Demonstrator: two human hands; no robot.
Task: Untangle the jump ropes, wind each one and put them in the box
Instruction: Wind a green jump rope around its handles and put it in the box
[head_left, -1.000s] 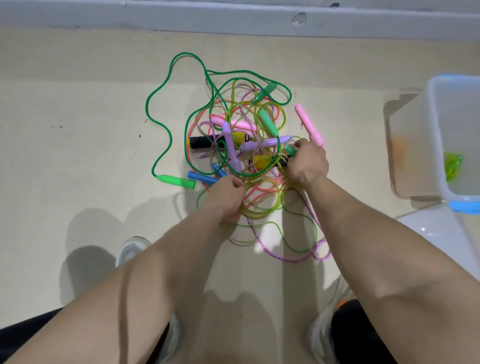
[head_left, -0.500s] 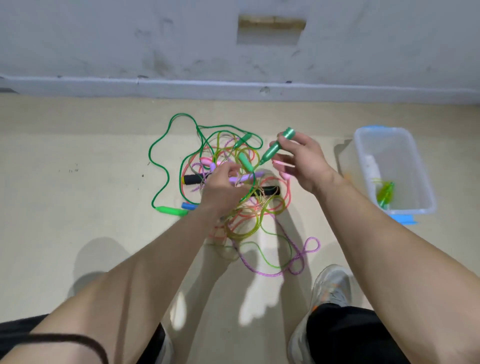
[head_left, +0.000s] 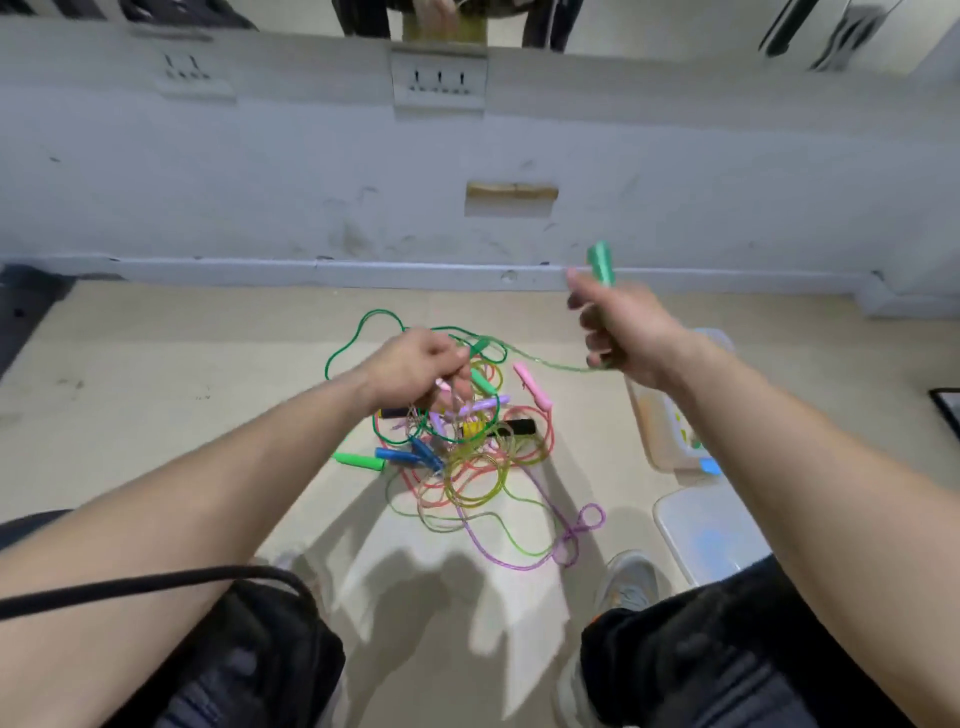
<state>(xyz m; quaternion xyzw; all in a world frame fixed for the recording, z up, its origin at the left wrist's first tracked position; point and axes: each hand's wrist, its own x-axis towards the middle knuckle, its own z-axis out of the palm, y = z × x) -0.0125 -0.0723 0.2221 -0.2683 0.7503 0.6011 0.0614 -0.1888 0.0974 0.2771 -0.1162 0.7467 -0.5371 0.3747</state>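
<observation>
A green handle (head_left: 601, 262) is gripped in the right hand (head_left: 623, 332), which is raised above the floor. Its translucent green cord (head_left: 550, 364) is stretched leftward toward the left hand (head_left: 415, 366), whose fingers are curled round several strands. The tangle of jump ropes (head_left: 462, 447) is located on the beige floor (head_left: 156, 389), below and between the hands. The box (head_left: 657, 431) is partly hidden behind the right forearm. A scuffed grey wall (head_left: 260, 182) is seen beyond.

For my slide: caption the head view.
Right hand holds a green handle up; left hand grips strands of the tangled jump ropes.
</observation>
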